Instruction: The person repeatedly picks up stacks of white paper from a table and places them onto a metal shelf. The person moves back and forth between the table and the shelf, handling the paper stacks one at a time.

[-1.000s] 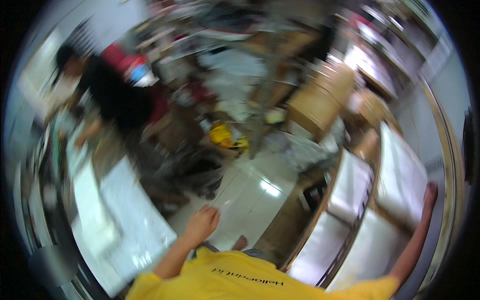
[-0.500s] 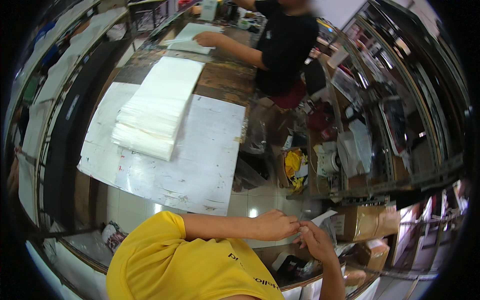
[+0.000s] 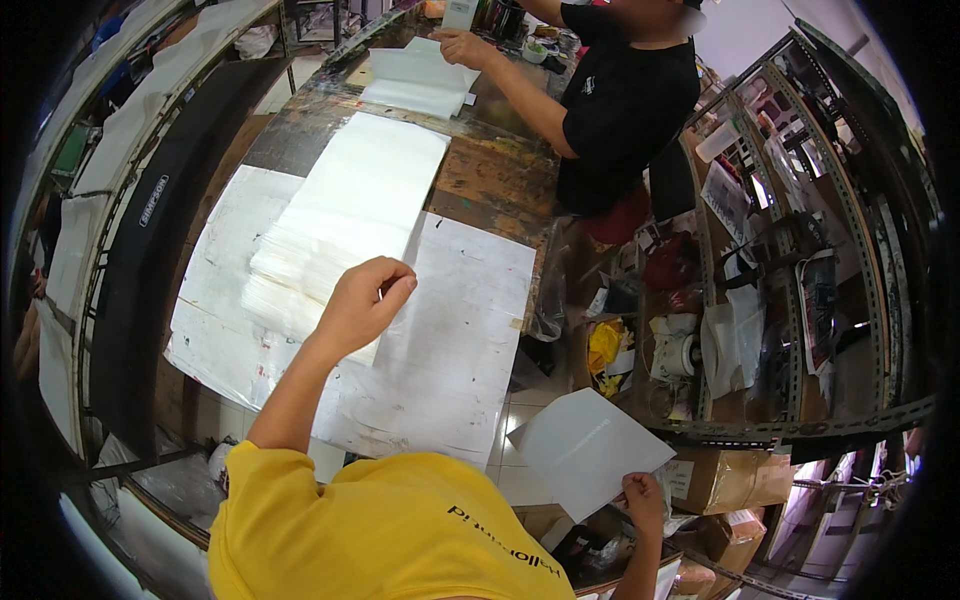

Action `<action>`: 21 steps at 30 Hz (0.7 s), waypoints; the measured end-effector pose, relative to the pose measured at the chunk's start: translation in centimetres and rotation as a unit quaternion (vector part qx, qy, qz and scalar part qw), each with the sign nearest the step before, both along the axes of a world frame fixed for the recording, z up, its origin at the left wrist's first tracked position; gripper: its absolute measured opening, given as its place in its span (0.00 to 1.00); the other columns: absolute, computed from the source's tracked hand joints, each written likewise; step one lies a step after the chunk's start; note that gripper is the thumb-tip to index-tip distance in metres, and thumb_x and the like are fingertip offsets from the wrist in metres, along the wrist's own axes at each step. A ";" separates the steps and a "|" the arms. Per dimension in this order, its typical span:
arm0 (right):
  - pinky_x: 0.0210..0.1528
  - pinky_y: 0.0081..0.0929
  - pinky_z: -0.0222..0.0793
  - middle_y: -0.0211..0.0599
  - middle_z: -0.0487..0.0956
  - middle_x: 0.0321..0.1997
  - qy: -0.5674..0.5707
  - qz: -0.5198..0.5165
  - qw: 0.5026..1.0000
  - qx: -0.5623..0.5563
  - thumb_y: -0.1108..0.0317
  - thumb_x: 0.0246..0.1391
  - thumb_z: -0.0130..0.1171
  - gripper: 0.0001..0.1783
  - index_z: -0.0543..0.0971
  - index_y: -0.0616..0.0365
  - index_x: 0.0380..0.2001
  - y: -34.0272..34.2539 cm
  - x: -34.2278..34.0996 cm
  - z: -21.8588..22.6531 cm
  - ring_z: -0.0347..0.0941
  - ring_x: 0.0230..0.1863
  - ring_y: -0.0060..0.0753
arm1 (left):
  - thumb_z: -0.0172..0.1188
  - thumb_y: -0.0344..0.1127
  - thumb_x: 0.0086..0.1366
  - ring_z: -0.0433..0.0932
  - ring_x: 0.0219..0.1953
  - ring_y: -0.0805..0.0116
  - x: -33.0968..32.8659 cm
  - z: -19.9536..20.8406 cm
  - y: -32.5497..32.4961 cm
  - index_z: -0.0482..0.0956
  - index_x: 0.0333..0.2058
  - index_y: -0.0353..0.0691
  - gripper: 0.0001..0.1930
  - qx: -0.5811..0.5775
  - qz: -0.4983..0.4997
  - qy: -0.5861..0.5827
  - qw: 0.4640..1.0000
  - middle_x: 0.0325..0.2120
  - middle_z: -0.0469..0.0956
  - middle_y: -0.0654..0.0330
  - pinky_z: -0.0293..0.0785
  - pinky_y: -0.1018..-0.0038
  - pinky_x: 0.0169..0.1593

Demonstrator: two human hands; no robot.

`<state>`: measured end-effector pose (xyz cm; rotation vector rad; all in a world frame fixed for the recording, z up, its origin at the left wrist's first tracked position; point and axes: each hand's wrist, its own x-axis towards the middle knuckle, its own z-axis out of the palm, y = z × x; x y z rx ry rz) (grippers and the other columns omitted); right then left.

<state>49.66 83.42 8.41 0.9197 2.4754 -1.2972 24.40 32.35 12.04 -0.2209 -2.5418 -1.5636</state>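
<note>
My left hand [image 3: 365, 308] is over the stack of thin white sheets [image 3: 375, 165], near its front end. Its fingers curl loosely, a gap shows between thumb and fingers, and I see nothing in it. At the lower right, my right hand [image 3: 645, 500] grips one corner of a single white sheet [image 3: 590, 450] with faint grey printing. That sheet hangs flat and tilted beyond the table's right edge. The stack rests partly on a scuffed white board [image 3: 455, 330] and partly on the stained wooden table [image 3: 490, 180]; its edges fan out at the near end.
Across the table, a person in a black shirt [image 3: 635, 95] handles pale sheets [image 3: 420, 85]. Metal shelving [image 3: 800, 250] with mixed goods lines the right. A box with yellow scraps [image 3: 605, 350] and cardboard cartons [image 3: 725, 480] stand below. A long black case [image 3: 150, 250] runs along the left.
My hands have parted: the left has swung up and left over the stack, the right stays low. The white sheet now shows broad side up. The other person's sheet has lifted, and the view has shifted.
</note>
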 end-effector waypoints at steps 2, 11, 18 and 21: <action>0.25 0.20 0.69 0.30 0.78 0.26 -0.002 -0.032 0.999 -0.006 0.65 0.61 0.59 0.10 0.78 0.63 0.37 -0.5 0.2 -1.1 0.72 0.22 0.21 | 0.60 0.34 0.64 0.76 0.26 0.65 0.1 -0.6 -0.1 0.81 0.36 0.33 0.09 -0.012 0.017 0.009 1.000 0.29 0.80 0.54 0.72 0.70 0.33; 0.22 0.18 0.64 0.29 0.75 0.25 0.052 -0.114 0.989 -0.079 0.70 0.62 0.54 0.05 0.75 0.61 0.38 -0.7 3.5 -5.1 0.71 0.19 0.20 | 0.64 0.32 0.60 0.76 0.46 0.52 -6.3 -3.6 -6.5 0.74 0.49 0.34 0.19 -0.322 0.173 0.121 0.923 0.46 0.74 0.48 0.74 0.62 0.48; 0.21 0.17 0.63 0.29 0.75 0.24 0.056 -0.129 0.986 -0.086 0.72 0.61 0.53 0.04 0.75 0.60 0.38 0.1 6.9 -6.6 0.70 0.19 0.19 | 0.59 0.27 0.58 0.73 0.55 0.51 -14.9 -9.9 -12.7 0.72 0.53 0.38 0.22 -0.521 0.161 0.228 0.807 0.52 0.72 0.49 0.75 0.57 0.51; 0.20 0.17 0.63 0.30 0.75 0.23 0.052 -0.140 0.985 -0.089 0.72 0.61 0.54 0.04 0.75 0.59 0.38 0.0 8.0 -6.7 0.70 0.19 0.20 | 0.53 0.28 0.60 0.77 0.51 0.50 -17.4 -9.8 -14.9 0.76 0.48 0.39 0.17 -0.569 0.031 -0.135 0.811 0.46 0.77 0.48 0.76 0.56 0.50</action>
